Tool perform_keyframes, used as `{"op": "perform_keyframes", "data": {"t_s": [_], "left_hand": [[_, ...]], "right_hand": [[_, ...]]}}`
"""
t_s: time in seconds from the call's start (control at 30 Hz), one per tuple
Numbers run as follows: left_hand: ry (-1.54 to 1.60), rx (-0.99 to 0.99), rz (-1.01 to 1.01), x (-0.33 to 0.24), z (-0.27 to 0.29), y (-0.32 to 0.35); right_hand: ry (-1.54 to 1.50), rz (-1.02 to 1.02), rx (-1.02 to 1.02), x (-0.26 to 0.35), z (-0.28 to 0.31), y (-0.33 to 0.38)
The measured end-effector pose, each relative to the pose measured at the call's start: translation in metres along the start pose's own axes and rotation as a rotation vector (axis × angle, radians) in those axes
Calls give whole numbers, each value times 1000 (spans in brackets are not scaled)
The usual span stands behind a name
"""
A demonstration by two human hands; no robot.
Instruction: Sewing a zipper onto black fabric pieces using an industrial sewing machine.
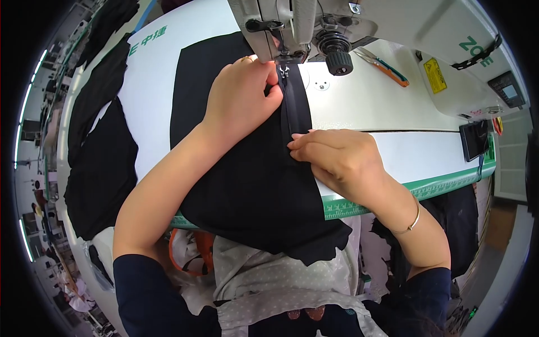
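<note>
While R fingers (pixel 303 149) touch zip (pixel 291 109), blk cloth (pixel 241 182) underneath.

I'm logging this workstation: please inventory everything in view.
Table: 1, white, green edge, mid-picture
Sewing machine: 1, white, top right
Main cloth: 1, black, centre
Zipper: 1, black, on main cloth
Snips: 1, orange and teal, machine bed
Flat device: 1, black, table's right
Loose cloth: several, black, left and lower right
Unclear item: 1, orange, below table
Dotted apron: 1, grey, bottom
Bracelet: 1, gold, right wrist
Background things: uncountable, mixed, far left
Left hand: 1, bare, by machine
Right hand: 1, bare, at zipper
</note>
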State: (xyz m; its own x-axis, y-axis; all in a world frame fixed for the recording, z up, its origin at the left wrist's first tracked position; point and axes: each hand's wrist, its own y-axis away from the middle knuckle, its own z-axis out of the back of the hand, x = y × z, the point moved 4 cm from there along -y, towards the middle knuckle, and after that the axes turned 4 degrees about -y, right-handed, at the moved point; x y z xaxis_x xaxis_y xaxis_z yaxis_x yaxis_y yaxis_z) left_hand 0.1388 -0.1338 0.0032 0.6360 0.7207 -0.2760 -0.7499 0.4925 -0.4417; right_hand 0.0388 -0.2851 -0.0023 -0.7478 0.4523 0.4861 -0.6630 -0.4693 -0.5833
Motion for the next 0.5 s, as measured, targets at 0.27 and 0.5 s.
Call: {"op": "perform_keyframes", "data": {"t_s": [0.27,0.5], "left_hand": [[-44,55,158,8,-5,-8],[-50,14,150,21,-11,-17]], "right_hand": [[12,27,-23,0,-1,0],[7,13,-5,1,-1,0]]}}
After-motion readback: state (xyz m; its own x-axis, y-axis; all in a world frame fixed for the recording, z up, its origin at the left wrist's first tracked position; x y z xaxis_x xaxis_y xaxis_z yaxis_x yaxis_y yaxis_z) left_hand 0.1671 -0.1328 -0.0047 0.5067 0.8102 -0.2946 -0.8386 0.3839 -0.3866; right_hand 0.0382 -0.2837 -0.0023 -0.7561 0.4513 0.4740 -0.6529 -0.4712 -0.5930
